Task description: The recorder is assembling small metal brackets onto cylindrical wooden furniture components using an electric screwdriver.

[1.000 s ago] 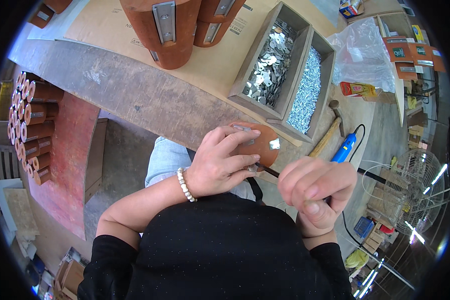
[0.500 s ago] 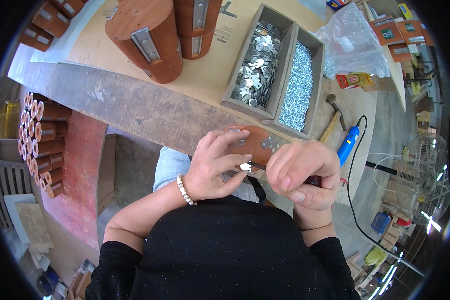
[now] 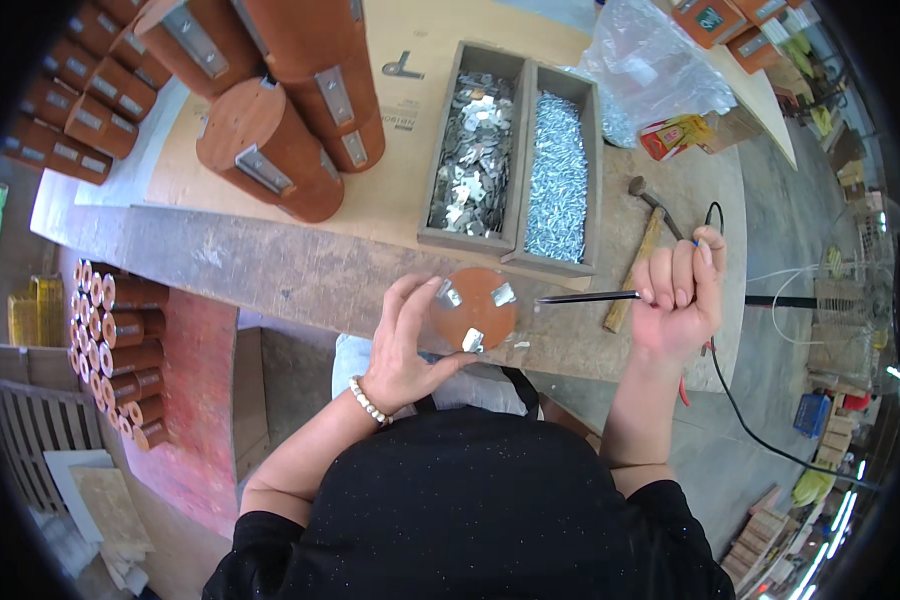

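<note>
My left hand (image 3: 402,345) grips the left side of a reddish-brown cylinder (image 3: 477,305) at the front edge of the table. Fingers lie along its far left side and the thumb along its near side. Its round end faces up and carries three small metal plates near the rim; the nearest plate (image 3: 473,340) looks brighter and stands by my thumb. My right hand (image 3: 678,285) is closed around a screwdriver (image 3: 588,297), off to the right. The dark shaft points left, its tip apart from the cylinder. My fist hides the handle.
Beyond the cylinder stands a divided wooden box (image 3: 518,245) of metal plates and screws. A hammer (image 3: 634,268) lies beside my right hand, with a black cord (image 3: 735,400) nearby. Taller brown cylinders (image 3: 270,150) stand back left; more are stacked on a red board (image 3: 195,400).
My right hand has drawn the screwdriver back to the right, away from the cylinder. My left fingers have pulled off its top to its side, uncovering the three plates. The view has shifted.
</note>
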### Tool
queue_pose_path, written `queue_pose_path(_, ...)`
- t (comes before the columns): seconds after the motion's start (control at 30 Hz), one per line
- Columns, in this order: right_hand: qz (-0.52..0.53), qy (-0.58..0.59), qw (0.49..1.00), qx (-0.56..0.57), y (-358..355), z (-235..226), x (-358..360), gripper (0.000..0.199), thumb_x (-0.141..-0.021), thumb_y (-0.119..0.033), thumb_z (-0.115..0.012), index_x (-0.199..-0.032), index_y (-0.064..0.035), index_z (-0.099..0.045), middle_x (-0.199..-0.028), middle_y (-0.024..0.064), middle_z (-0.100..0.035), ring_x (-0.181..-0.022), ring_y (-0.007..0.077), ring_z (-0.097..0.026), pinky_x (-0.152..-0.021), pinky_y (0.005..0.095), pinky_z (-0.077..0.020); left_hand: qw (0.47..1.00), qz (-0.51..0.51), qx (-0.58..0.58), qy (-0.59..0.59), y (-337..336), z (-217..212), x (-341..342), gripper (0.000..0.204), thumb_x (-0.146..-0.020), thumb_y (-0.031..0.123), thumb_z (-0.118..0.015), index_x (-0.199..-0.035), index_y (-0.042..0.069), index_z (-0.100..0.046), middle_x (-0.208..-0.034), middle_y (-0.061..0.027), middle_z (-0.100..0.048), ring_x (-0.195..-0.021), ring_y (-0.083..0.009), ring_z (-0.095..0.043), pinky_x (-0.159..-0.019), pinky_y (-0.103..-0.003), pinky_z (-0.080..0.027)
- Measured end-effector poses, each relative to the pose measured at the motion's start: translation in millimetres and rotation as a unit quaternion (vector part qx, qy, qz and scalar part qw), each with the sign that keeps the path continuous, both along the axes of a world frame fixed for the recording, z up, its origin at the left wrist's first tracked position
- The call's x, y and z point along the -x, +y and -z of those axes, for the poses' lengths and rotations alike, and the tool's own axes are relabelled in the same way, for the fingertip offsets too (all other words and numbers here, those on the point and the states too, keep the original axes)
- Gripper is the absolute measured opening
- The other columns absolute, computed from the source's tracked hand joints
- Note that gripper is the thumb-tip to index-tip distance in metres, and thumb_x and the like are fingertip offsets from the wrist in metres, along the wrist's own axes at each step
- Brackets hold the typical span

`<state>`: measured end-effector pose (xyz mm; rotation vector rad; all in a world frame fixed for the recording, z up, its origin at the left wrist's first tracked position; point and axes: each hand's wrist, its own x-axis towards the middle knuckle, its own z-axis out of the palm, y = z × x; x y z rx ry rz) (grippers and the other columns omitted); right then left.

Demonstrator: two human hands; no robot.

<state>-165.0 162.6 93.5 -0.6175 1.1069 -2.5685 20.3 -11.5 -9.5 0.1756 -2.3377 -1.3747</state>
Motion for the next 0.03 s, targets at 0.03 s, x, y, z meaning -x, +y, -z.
queue_pose_path(0.03,0.066,-0.047,0.996,-0.039,5.7,2.1,-0.3,0.024,-0.094,-0.015,-0.038,-0.115,-0.0054,-0.043,-0.048,-0.0053,-0.030,-0.039,0.0047,-0.028,-0.039,0.0219,-0.0279,0.998,-0.013,0.002,-0.055,-0.6,2.5,-0.1,0.091,-0.062,0.021,-0.081,-0.137,0.017,-0.029,-0.143,-0.0166,-0.020,-0.115,-0.0324,-0.044,-0.093,-0.043,-0.041)
